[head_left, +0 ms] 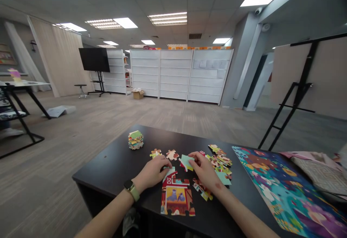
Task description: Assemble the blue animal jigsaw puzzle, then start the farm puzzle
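Observation:
Between the thumb and fingers of my right hand (205, 173) is a pale green puzzle piece (186, 161) with a red and yellow edge, raised a little above the table. My left hand (154, 171), wearing a watch, has its fingers closed on a pale puzzle piece (170, 171) at the top of a joined section (176, 198). That section shows a red barn with two purple-blue figures in a yellow window. A tan loose piece (172, 154) lies beyond, between my hands. Another loose piece (155, 153) is partly hidden behind my left hand.
A stack of puzzle pieces (136, 140) stands at the black table's (114, 165) far left. Loose pieces (221, 162) are heaped beside my right hand. A colourful picture sheet (284, 183) and a patterned bag (320, 171) lie right. An easel-like stand (299, 86) is beyond.

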Demonstrator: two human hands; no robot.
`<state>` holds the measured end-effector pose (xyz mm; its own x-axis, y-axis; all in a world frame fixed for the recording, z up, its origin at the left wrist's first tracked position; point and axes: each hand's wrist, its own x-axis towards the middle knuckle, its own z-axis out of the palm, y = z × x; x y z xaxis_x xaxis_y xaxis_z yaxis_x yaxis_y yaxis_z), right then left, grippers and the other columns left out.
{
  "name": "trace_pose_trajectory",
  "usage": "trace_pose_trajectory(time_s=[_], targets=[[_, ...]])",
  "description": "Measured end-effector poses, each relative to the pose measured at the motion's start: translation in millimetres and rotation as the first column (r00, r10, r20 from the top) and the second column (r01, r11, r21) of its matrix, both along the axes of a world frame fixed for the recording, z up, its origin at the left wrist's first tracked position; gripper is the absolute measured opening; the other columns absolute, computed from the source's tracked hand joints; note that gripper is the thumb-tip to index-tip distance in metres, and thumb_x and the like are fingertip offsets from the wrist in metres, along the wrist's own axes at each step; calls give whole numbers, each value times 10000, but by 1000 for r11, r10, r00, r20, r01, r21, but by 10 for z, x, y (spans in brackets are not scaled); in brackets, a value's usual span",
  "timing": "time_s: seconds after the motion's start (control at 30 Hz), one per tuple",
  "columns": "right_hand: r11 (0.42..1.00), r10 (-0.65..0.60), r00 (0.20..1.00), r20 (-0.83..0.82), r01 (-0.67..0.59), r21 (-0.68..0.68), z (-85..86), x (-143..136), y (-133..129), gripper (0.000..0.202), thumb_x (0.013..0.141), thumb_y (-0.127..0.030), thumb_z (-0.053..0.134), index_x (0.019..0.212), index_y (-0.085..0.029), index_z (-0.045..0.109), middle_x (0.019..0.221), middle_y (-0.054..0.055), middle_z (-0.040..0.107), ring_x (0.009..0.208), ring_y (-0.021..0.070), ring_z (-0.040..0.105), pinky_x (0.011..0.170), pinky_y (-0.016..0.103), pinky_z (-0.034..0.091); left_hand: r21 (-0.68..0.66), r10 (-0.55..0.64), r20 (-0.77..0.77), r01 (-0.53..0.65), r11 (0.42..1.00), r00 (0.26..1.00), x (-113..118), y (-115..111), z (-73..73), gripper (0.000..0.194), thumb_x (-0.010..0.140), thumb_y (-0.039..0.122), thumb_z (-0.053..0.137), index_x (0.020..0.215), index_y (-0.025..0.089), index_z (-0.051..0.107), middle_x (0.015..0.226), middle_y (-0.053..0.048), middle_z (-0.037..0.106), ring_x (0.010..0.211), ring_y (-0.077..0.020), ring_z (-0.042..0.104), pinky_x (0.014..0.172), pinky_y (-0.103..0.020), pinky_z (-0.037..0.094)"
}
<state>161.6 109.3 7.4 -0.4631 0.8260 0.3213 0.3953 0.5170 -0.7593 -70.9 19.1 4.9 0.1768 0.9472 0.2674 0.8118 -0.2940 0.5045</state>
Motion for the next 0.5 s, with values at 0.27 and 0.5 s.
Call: trace_pose_trajectory(time_s=[0.27,0.5], targets=[[998,-5,998,68,1,59,33,42,19,213,872,-369,518,981,-220,623,715,3,600,670,194,565,644,318,438,56,-23,-57,26,998,998,46,7,-12,211,856,130,519,950,239,673,1060,-47,605,983,-200,579,852,-274,470],[990,-32,989,147,11,137,43,115,61,222,893,-353,497,998,-221,641,742,18,643,673,195,578,668,325,450,44,-184,-45,186,982,982,7,23,33,348,848,57,465,977,254,721,1064,-38,649,1049,-202,565,946,-299,448]])
